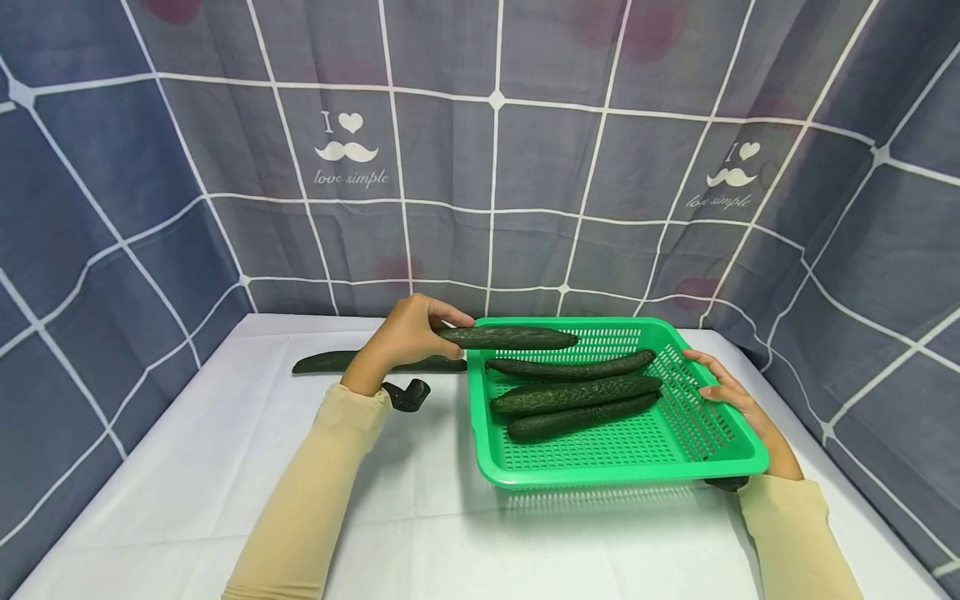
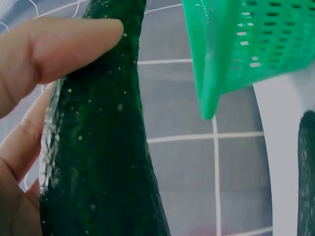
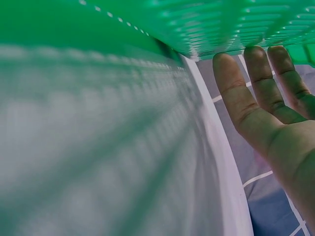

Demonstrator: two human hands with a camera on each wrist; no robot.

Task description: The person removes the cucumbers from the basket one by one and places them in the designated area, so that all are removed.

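Observation:
My left hand (image 1: 442,327) grips one end of a dark green cucumber (image 1: 517,337) and holds it level over the back left corner of a green slotted basket (image 1: 622,472). Close up, the fingers (image 2: 59,49) wrap the cucumber (image 2: 98,162) beside the basket's corner (image 2: 236,49). Three cucumbers lie side by side in the basket: the back one (image 1: 570,367), the middle one (image 1: 577,393) and the front one (image 1: 577,417). At the basket's right rim rests my right hand (image 1: 722,389); its straight fingers (image 3: 266,98) lie against the basket's outer side (image 3: 98,29).
One more cucumber (image 1: 337,362) lies on the white tabletop behind my left wrist, and a small black tool (image 1: 408,393) sits next to that forearm. Grey checked curtains close in the table on three sides. White tabletop (image 1: 420,517) stretches in front of the basket.

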